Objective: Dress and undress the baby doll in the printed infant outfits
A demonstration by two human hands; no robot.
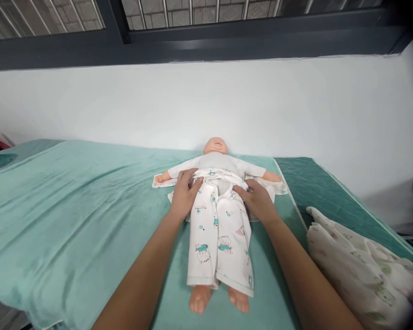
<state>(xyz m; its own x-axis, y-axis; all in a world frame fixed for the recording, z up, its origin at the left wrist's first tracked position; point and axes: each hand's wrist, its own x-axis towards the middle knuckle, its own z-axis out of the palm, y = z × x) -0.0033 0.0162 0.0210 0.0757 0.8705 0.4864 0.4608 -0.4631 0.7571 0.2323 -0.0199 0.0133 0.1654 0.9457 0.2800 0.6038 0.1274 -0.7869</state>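
as the doll (216, 161) lies face up in the middle of the green blanket (72, 206), both hands sit at its waist.
the left hand (185, 190) and right hand (258, 199) press bent fingers on the waistband of the printed trousers (220, 238); i cannot tell if they pinch the cloth.

Doll (217, 160) lay on the bed (72, 206), head far, feet near; left hand (185, 192) and right hand (258, 199) flanked its waist; bundled cloth (358, 270) lay near right.
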